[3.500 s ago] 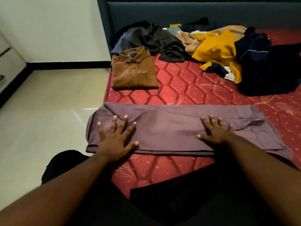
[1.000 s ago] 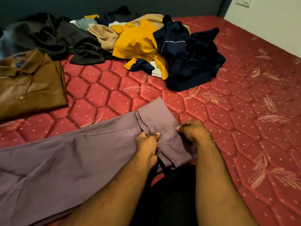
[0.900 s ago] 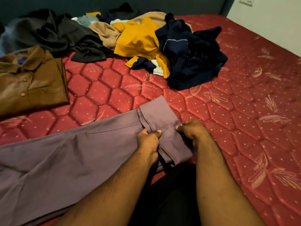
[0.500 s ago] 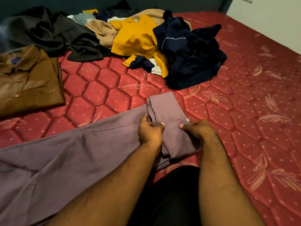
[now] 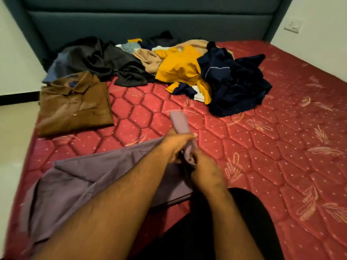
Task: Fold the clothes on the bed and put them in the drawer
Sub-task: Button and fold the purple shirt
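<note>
Since 0.5 s ago: cuff end of mauve shirt (image 5: 105, 177) lifted upright. Left hand (image 5: 177, 145) and right hand (image 5: 203, 169) both pinch it, bed (image 5: 281, 147) at 6 o'clock. Soft, light, limp; best gripped at seams.

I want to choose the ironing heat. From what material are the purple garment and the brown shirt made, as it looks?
Purple garment: likely thin woven cotton or blend, matte, with sharp creases. Brown shirt: similar matte woven cloth, with collar and buttons. Exact fibre cannot be told.
</note>
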Demonstrator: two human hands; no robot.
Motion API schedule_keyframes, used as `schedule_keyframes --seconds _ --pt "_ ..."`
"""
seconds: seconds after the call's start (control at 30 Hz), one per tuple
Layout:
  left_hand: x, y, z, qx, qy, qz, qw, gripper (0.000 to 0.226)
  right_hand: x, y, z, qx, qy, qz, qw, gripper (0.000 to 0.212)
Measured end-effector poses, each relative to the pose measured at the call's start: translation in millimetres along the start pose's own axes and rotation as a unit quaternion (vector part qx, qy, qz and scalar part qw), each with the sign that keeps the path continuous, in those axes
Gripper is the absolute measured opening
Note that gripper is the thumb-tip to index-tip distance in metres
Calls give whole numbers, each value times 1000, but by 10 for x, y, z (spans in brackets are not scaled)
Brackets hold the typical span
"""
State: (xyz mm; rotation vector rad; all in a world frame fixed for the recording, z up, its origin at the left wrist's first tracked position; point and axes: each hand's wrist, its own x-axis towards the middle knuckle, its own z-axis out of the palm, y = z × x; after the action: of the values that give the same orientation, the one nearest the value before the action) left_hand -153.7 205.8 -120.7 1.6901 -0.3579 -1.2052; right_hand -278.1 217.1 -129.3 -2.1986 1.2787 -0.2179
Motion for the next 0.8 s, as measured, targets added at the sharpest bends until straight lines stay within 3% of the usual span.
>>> schedule_keyframes --seconds 0.13,0.23,0.33,0.5,0.57,0.63,0.7,0.8 --pt "-124 -457 -752 -116 136 73 981 37 -484 -614 537 -46 -4 -51 998 47" --pt "-264 -819 -1379 -140 181 69 971 34 -732 -951 998 -54 -20 -87 995 39" --pt "-489 -1049 -2005 -134 214 84 964 35 -958 -1282 1485 -67 15 -179 981 35" --pt "-801 -1206 -2662 -124 259 109 952 30 -1227 -1644 1888 -57 -68 -261 961 75" --pt "-836 -1265 -2827 -107 256 101 956 31 -1287 -1760 1919 -30 -126 -294 947 54" --pt "-842 -1318 -2931 -86 254 101 958 31 -1300 -1785 1895 -16 -116 -320 940 44" --pt "-828 -1353 -2986 -63 264 115 956 31 -1201 -1766 1788 -32 -111 -319 941 58" --pt "-852 -1350 -3057 -28 301 139 943 36 -859 -1545 1709 -125 -2 -347 929 65"
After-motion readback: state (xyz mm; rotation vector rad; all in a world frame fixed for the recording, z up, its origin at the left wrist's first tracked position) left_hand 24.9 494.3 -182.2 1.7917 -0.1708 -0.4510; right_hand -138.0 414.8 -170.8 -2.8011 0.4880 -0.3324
